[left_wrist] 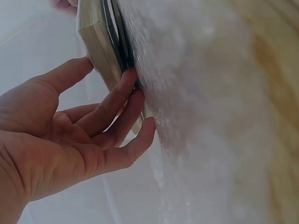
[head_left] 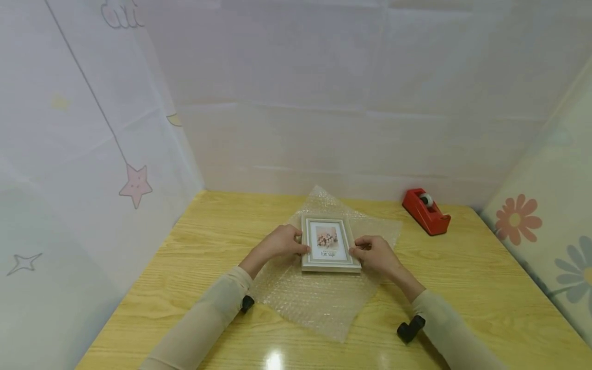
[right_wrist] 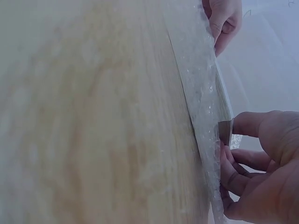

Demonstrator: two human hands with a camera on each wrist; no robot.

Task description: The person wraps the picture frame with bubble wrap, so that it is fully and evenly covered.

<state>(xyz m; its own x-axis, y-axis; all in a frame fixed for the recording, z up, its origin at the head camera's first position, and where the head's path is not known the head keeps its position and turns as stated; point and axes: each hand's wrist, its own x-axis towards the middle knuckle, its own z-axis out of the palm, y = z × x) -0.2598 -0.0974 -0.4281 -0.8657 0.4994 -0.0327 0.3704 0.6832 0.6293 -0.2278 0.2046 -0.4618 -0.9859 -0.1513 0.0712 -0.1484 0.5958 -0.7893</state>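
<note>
A pale picture frame (head_left: pixel 329 245) with a flower print and lettering lies face up over a sheet of bubble wrap (head_left: pixel 319 303). My left hand (head_left: pixel 284 241) grips its left side, thumb on the front edge. In the left wrist view the left hand's fingers (left_wrist: pixel 126 84) reach under the frame's dark back, which is lifted slightly off the wrap there. My right hand (head_left: pixel 376 253) holds the opposite side, thumb at the edge. The right wrist view shows the right hand's fingers (right_wrist: pixel 231 175) tucked between the frame and the bubble wrap (right_wrist: pixel 205 107).
A red tape dispenser (head_left: pixel 426 211) with a roll in it stands at the back right of the yellow wooden table (head_left: pixel 222 221). Light printed sheets (head_left: pixel 324 128) rise behind the table and along both sides.
</note>
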